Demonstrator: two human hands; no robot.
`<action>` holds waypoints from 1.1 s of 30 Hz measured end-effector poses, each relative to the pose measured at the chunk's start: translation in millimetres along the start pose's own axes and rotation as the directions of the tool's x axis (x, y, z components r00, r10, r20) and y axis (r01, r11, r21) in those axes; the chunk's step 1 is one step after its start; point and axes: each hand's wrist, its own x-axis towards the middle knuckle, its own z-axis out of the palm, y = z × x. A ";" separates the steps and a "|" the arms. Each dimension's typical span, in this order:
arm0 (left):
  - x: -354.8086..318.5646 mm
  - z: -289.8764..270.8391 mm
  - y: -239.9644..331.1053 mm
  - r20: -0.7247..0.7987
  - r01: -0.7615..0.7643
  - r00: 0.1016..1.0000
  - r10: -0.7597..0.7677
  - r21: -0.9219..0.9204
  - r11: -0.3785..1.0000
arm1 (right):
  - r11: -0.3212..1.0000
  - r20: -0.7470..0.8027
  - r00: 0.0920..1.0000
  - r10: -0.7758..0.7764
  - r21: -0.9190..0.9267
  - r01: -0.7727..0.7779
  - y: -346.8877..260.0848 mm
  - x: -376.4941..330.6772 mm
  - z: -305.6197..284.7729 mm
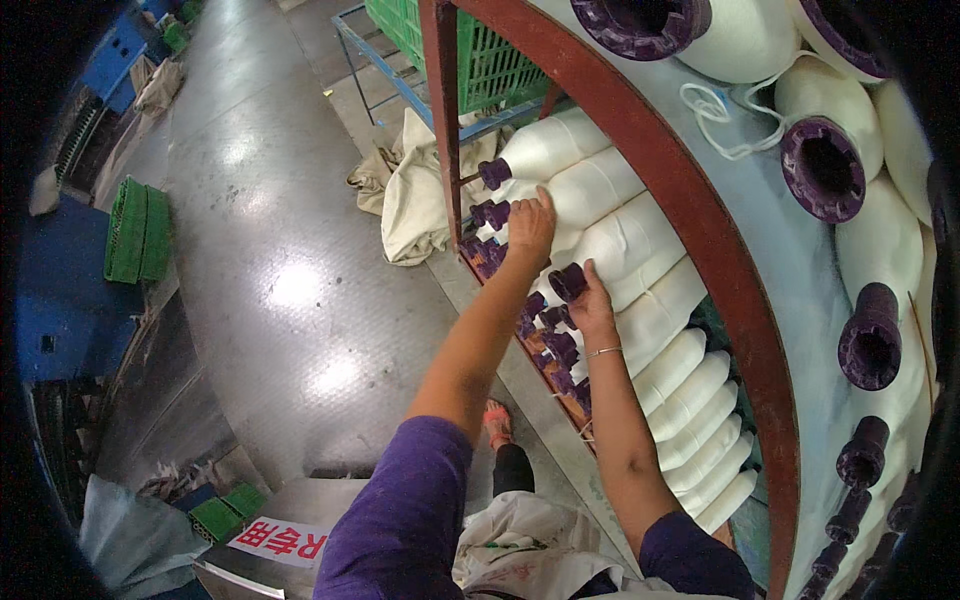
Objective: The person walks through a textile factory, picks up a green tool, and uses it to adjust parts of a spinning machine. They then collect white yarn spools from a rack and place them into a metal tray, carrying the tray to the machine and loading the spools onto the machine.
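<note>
White yarn bobbins with dark purple tube ends lie side by side on the lower rack shelf. My left hand reaches across the far bobbins, its fingers bent over the white neck of one, just beside a purple tube end. Nearer to me, my right hand is closed around the end of another bobbin, thumb on top, by its purple tube end. The fingers beneath that end are partly hidden. More purple ends stick out below the right hand.
A curved red-brown metal frame bounds the shelf. Above it, more bobbins and white string rest on a pale surface. Beige cloth lies beside a green crate on a blue stand. Blue machinery lines the left.
</note>
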 end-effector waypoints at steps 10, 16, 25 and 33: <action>-271.1 -92.5 -24.3 0.646 0.661 0.747 0.158 -0.696 -0.281 | 0.978 -0.043 0.991 0.125 -0.166 -0.130 -39.1 -231.4 -22.3; -623.7 -262.7 -53.9 0.700 0.573 0.666 -0.258 -0.702 -0.424 | 0.758 0.231 0.812 0.536 -0.555 -0.342 58.5 -432.4 -1.5; -937.2 -334.7 23.8 0.513 -0.148 0.037 -0.858 -0.846 -0.512 | 0.349 0.331 0.195 0.923 -0.935 -0.067 252.0 -636.5 82.3; -1080.6 -236.5 -22.3 0.441 -0.205 -0.198 -0.875 -0.892 -0.403 | 0.189 0.174 -0.113 0.978 -0.973 0.135 416.5 -714.8 84.1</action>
